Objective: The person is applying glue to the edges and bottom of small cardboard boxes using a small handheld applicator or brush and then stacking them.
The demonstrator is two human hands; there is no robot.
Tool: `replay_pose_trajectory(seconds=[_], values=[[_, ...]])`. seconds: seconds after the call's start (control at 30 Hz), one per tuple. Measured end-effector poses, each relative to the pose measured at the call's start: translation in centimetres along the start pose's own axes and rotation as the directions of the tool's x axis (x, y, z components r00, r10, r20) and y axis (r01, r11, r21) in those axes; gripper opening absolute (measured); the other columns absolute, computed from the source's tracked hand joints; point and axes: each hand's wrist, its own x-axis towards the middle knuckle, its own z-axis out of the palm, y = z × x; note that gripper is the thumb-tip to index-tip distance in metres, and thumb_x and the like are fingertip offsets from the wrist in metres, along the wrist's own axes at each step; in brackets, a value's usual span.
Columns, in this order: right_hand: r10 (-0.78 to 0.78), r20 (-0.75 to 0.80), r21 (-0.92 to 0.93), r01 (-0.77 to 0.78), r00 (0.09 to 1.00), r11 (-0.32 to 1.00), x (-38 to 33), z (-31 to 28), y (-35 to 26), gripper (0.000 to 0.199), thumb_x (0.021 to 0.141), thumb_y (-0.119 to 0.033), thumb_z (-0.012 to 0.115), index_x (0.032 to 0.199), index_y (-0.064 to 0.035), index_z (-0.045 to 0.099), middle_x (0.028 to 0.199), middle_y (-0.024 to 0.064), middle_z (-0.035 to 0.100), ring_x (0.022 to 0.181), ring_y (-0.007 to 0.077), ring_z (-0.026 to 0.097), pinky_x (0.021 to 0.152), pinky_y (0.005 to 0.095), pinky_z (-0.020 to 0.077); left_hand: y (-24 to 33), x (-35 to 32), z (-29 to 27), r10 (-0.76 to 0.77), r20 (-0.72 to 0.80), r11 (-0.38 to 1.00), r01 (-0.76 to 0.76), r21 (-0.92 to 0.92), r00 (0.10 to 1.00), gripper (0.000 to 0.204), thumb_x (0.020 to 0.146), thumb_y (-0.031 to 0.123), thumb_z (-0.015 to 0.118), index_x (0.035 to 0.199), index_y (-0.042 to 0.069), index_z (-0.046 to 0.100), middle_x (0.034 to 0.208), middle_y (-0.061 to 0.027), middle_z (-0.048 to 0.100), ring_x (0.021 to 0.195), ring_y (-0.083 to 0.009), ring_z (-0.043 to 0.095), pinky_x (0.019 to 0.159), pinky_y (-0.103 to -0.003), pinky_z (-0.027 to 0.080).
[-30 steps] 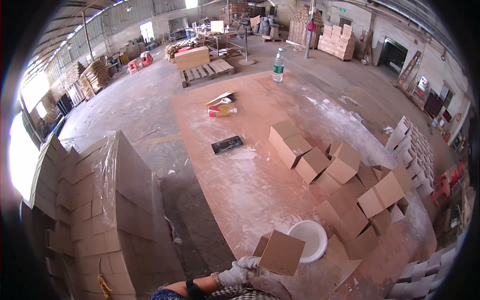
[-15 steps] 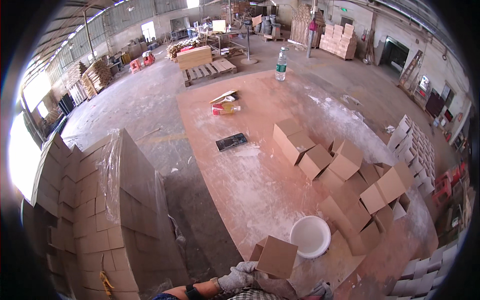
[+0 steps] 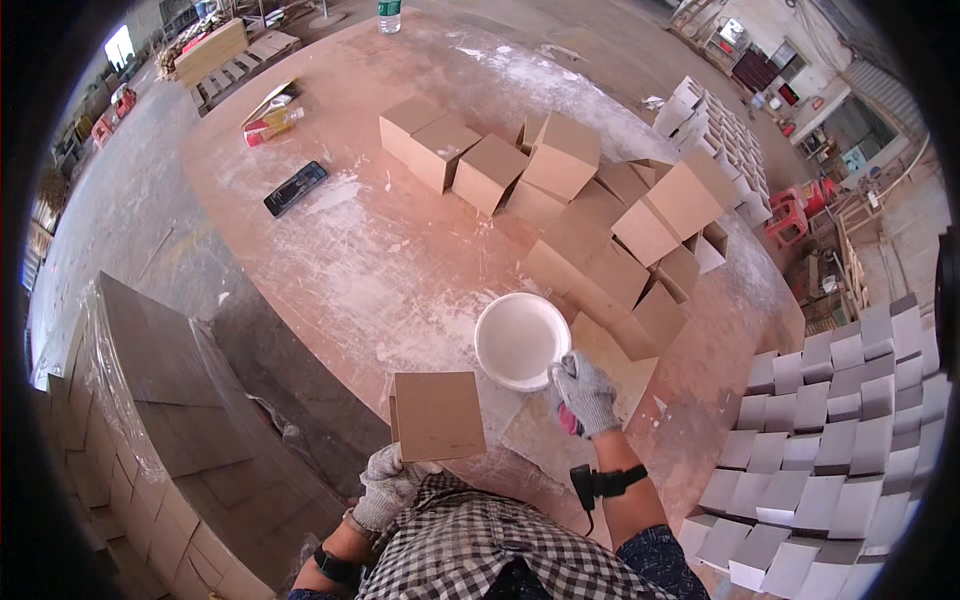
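Note:
My left hand (image 3: 390, 487), in a pale knit glove, grips the lower edge of a small brown cardboard box (image 3: 438, 415) at the near edge of the table. One flat brown face of the box is turned up toward me. My right hand (image 3: 583, 393), gloved too, is closed at the right rim of a white bowl (image 3: 484, 345) with pale contents. Something pinkish shows under its fingers, but I cannot make out what it is. Just beyond the bowl lies a heap of brown cardboard boxes (image 3: 590, 240), several of them tilted against each other.
On the reddish, white-dusted table (image 3: 330, 270) lie a dark phone (image 3: 297, 188) and a red-labelled bottle (image 3: 272, 125); a clear bottle (image 3: 389, 16) stands farther off. Film-wrapped cardboard (image 3: 190, 390) is stacked at left. Rows of pale boxes (image 3: 830, 440) and a red stool (image 3: 788, 218) are at right.
My view has swung down and to the right. My right hand has come up from the lower edge to the bowl's rim. The box is still in my left hand, its flat face now upright in view.

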Motion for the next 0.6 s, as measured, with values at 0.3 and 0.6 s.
replay_pose_trajectory(seconds=[0.3, 0.6], values=[[0.014, 0.229, -0.358, 0.071, 0.973, 0.931, 4.4, 3.3, -2.2, 0.028, 0.086, -0.029, 0.051, 0.099, -0.0089, 0.064, 0.102, 0.0166, 0.066, 0.094, 0.0364, 0.063, 0.078, 0.0479, 0.0499, 0.8, -0.7, -0.6, -0.077, -0.010, 0.996, 0.076, -0.048, 0.997, 0.017, 0.081, -0.011, 0.062, 0.085, 0.005, 0.065, 0.084, -0.0047, 0.068, 0.075, -0.0118, 0.063, 0.063, -0.023, 0.050], [0.008, 0.139, -0.012, -0.007, 0.990, 1.000, 3.7, 1.5, 0.8, 0.025, 0.082, -0.026, 0.057, 0.097, -0.0073, 0.065, 0.097, 0.0179, 0.066, 0.089, 0.0367, 0.063, 0.079, 0.0452, 0.0500, 3.6, -0.4, 0.3, 0.065, -0.009, 0.990, -0.066, -0.124, 0.998, 0.017, 0.080, -0.012, 0.064, 0.088, 0.003, 0.064, 0.084, -0.0034, 0.066, 0.077, -0.0117, 0.062, 0.067, -0.023, 0.051]])
